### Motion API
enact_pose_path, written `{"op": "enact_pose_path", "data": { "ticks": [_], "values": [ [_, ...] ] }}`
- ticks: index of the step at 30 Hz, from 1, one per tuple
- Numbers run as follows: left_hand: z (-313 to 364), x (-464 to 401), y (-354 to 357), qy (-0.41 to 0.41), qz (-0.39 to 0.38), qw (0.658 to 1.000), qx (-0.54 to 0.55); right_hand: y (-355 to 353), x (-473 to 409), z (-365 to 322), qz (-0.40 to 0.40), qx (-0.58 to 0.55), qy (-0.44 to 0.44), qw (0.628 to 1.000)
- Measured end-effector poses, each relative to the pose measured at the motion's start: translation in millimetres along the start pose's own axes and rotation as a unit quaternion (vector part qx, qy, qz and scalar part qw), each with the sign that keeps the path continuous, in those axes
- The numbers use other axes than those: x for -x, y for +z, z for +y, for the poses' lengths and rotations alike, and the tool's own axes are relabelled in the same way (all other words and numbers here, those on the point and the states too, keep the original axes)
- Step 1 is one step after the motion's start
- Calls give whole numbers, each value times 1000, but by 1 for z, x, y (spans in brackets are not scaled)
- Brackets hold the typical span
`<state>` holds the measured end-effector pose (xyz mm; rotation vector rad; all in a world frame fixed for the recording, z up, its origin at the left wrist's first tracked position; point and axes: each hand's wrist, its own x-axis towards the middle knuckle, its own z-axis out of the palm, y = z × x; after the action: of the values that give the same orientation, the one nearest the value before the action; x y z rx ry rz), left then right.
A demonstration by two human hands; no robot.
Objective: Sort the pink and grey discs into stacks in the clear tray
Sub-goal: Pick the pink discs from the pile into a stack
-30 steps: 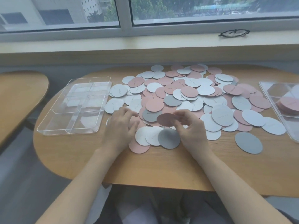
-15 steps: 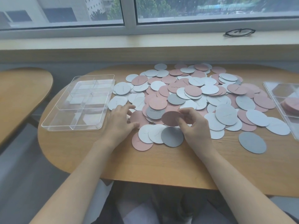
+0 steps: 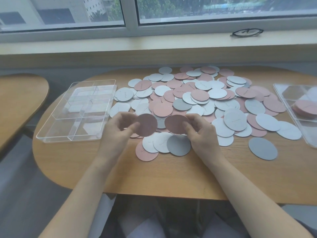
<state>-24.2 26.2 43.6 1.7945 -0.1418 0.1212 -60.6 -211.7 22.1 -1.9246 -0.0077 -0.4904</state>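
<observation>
Right now each of your hands holds one pink disc above the near edge of the pile. Your left hand pinches a pink disc by its left rim, thumb in front and fingers behind. Your right hand pinches a second pink disc by its right rim in the same way. The two discs sit side by side, just apart, faces turned toward you.

They look thin, flat and light, probably card or felt, and stiff enough to stay flat when held by one edge. An edge pinch suits them; lying flat on wood, they may need a fingernail or a slide to lift.

Beyond your hands, a loose heap of pink and grey discs covers the middle of the oval wooden table, many overlapping. To your left lies an empty clear tray with dividers, well apart from your hands. At the right edge a second clear tray holds a low stack of pink discs. Folded glasses rest on the window sill.
</observation>
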Motion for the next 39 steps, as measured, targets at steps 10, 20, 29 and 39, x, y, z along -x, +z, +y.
{"op": "enact_pose_path", "data": {
  "ticks": [10,20,29,39],
  "values": [
    [-1,-3,70,88,-52,989,-103,-3,2,-2,-50,-19,-36,998],
    [-12,-48,64,87,-34,961,-261,1,-3,9,-15,31,-48,998],
    [-3,-89,76,32,-71,904,-420,1,-5,14,-7,30,-18,999],
    [0,-98,76,-11,-92,952,-293,-1,-5,12,-8,30,-18,999]
  ]
}}
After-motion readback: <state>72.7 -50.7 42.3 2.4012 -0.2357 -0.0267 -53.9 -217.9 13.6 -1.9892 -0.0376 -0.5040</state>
